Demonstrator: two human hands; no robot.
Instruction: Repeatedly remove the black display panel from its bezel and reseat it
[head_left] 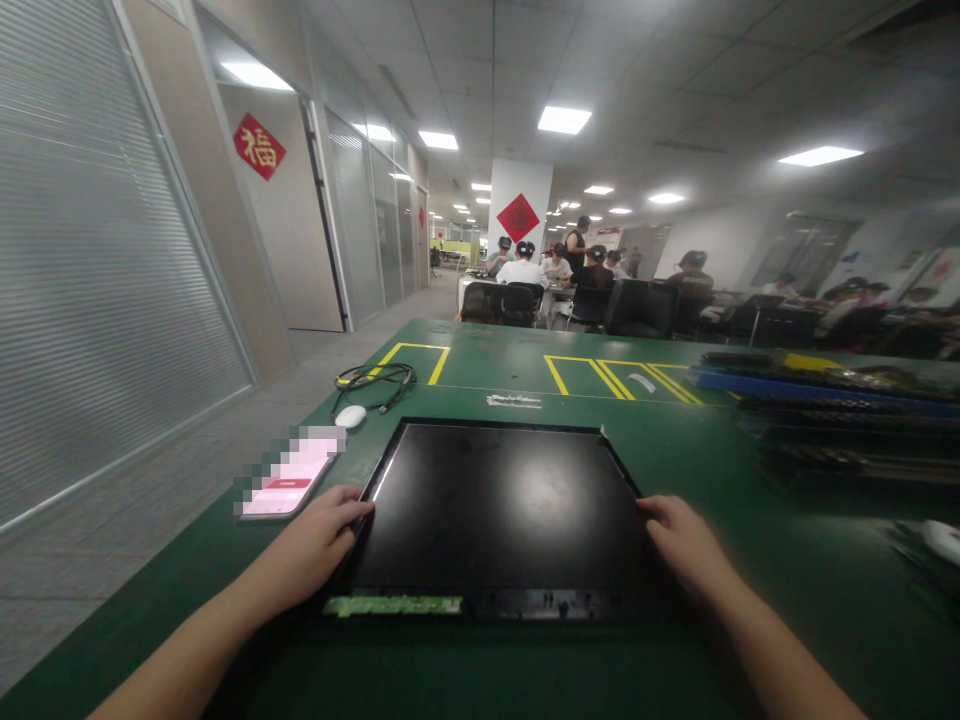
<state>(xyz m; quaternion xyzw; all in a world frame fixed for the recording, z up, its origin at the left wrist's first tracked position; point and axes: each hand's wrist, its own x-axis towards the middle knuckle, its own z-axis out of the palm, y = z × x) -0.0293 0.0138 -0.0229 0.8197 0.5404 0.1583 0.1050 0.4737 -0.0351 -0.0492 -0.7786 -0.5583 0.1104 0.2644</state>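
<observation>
A: The black flat panel [499, 510] lies face up on the green counter [750, 560], straight in front of the person. The left hand [319, 545] rests on the panel's left edge near the front corner, fingers curled over the rim. The right hand [686, 545] lies against the right edge, fingers pointing forward along it. Neither hand is closed around the panel; both are spread and pressed to its sides.

B: So the hands sit well apart, one on each side. What does a good hold call for here?

A: Judging from the view, even contact at both edges, with the fingertips kept on the frame and off the glossy face, which shows ceiling-light reflections and would likely mark. A green strip [394, 605] and a row of small fittings run along the near edge, so that side probably should not take pressure.

B: Anything close enough to get in the way?

A: A smartphone [285, 480] lies just beside the left hand, at the counter's edge. Beyond it sit a white mouse [350, 416] and a coiled black cable [375, 378]. To the right, dark stacked trays [847, 420] lie near the panel. Any sideways slide would best be kept small, since the phone sits close to the drop.
</observation>
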